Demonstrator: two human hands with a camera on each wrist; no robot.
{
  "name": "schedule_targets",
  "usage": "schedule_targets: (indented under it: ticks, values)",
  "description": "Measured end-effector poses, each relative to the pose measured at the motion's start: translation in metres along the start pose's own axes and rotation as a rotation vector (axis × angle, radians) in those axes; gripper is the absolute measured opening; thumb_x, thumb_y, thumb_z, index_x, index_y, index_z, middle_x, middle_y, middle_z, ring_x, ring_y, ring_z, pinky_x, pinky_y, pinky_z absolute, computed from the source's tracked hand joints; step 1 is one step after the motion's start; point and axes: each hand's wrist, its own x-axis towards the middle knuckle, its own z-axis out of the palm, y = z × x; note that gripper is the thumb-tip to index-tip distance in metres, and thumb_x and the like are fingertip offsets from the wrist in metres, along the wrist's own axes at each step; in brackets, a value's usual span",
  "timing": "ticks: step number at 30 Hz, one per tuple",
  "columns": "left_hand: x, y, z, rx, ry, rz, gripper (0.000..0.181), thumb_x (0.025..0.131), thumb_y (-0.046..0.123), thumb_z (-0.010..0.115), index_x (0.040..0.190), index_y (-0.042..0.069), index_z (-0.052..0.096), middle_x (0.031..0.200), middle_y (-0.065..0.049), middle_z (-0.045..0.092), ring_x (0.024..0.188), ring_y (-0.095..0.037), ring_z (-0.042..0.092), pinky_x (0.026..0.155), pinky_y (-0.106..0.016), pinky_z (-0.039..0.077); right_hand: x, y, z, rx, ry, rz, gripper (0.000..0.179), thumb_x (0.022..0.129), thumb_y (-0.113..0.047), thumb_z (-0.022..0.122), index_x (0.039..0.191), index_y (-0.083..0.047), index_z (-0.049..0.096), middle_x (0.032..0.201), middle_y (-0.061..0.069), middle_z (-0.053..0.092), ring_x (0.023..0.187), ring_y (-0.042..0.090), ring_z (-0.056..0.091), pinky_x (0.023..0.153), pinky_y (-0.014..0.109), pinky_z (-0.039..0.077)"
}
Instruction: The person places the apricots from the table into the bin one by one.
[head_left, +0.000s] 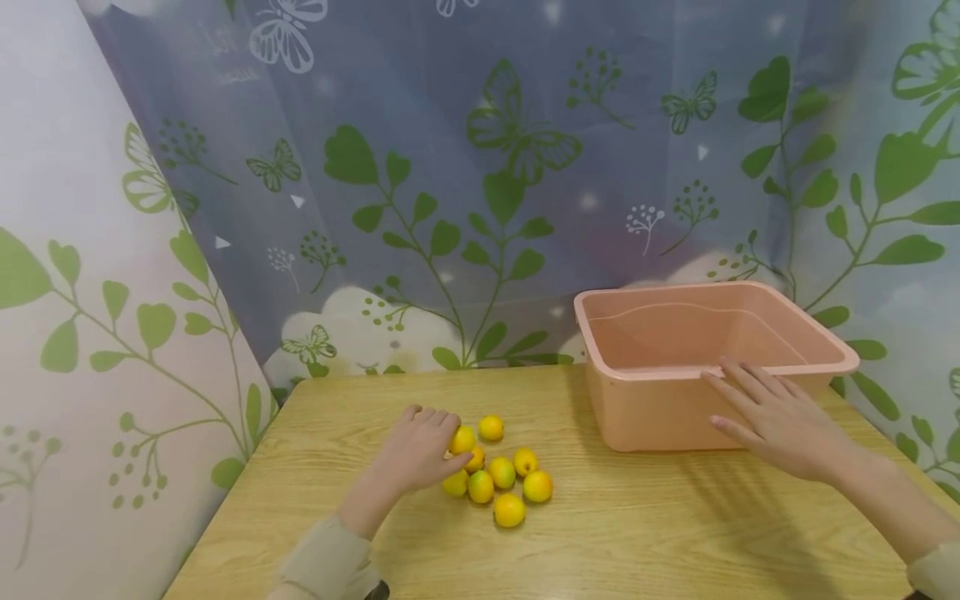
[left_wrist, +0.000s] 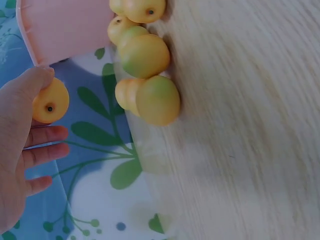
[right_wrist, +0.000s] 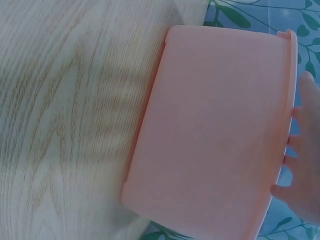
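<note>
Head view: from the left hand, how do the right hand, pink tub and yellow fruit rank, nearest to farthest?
1. Yellow fruit, at the left hand
2. Pink tub, farther right
3. Right hand, by the tub's near side

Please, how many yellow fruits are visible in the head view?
9: one fruit pinched by the left hand, eight other fruits on the table beside it; the hand may hide more.

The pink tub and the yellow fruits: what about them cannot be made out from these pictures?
Floor of the pink tub: head view, hidden by its near wall.
Some yellow fruits: head view, partly covered by the left grip.
Top yellow fruits: left wrist view, cut off by the upper edge.
</note>
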Motion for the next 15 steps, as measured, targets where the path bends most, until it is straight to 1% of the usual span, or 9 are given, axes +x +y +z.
schedule_targets:
  ticks: [3, 8, 15]
  values:
    - [0.007, 0.003, -0.003, 0.005, 0.016, 0.009, 0.041, 0.083, 0.047, 0.063, 0.098, 0.010, 0.058, 0.091, -0.002, 0.061, 0.089, -0.024, 0.058, 0.092, -0.047, 0.038, -0.001, 0.001, -0.001, -0.011, -0.005, 0.001, 0.063, 0.097, -0.038, 0.045, 0.149, -0.014, 0.019, 0.151, 0.020, 0.014, 0.135, 0.042, 0.014, 0.102, 0.061, 0.013]
    - [0.022, 0.011, -0.009, -0.010, 0.008, 0.020, 0.040, 0.084, 0.047, 0.060, 0.098, 0.010, 0.058, 0.094, -0.003, 0.063, 0.093, -0.024, 0.058, 0.094, -0.048, 0.036, -0.002, 0.002, -0.003, -0.027, -0.009, 0.000, 0.062, 0.097, -0.038, 0.045, 0.148, -0.012, 0.021, 0.149, 0.022, 0.018, 0.133, 0.044, 0.018, 0.100, 0.062, 0.015]
    - [0.040, 0.025, -0.016, -0.050, -0.006, 0.033, 0.038, 0.086, 0.046, 0.058, 0.101, 0.011, 0.059, 0.098, -0.002, 0.063, 0.098, -0.024, 0.058, 0.097, -0.049, 0.034, 0.001, -0.002, -0.005, 0.023, -0.052, 0.037, 0.061, 0.097, -0.039, 0.042, 0.146, -0.007, 0.025, 0.148, 0.025, 0.018, 0.134, 0.045, 0.014, 0.099, 0.064, 0.015]
